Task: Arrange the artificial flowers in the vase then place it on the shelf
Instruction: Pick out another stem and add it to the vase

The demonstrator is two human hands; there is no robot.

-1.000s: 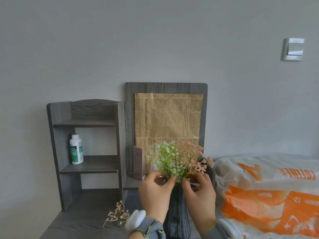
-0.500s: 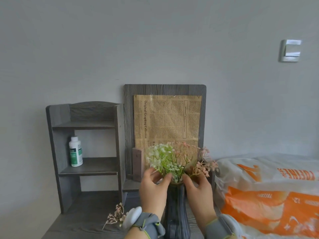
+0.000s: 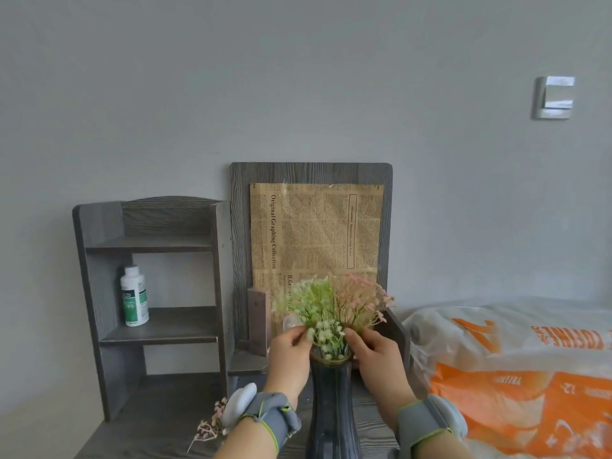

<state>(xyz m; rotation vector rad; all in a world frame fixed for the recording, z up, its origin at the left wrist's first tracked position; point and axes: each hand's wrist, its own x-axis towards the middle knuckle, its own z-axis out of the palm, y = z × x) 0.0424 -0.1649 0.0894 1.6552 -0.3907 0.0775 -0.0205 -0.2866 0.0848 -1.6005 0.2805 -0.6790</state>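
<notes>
Flowers (image 3: 331,303) shifted; paper (image 3: 314,226) reads "Original Graphing Collection".

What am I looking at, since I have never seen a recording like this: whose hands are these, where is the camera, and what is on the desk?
There is no machine: a person works with bare hands, and the single picture comes from a camera worn on their head, looking forward and down. The left hand and the right hand, each with a grey band at the wrist, pinch at the artificial flowers, green-white and pink, just above the mouth of the upright dark vase. Left of it a loose pink sprig lies on the desk. Behind stands the shelf, with a white bottle on its middle board. A sheet printed like newspaper covers the board at the back, and an orange and white plastic bag lies on the right.
</notes>
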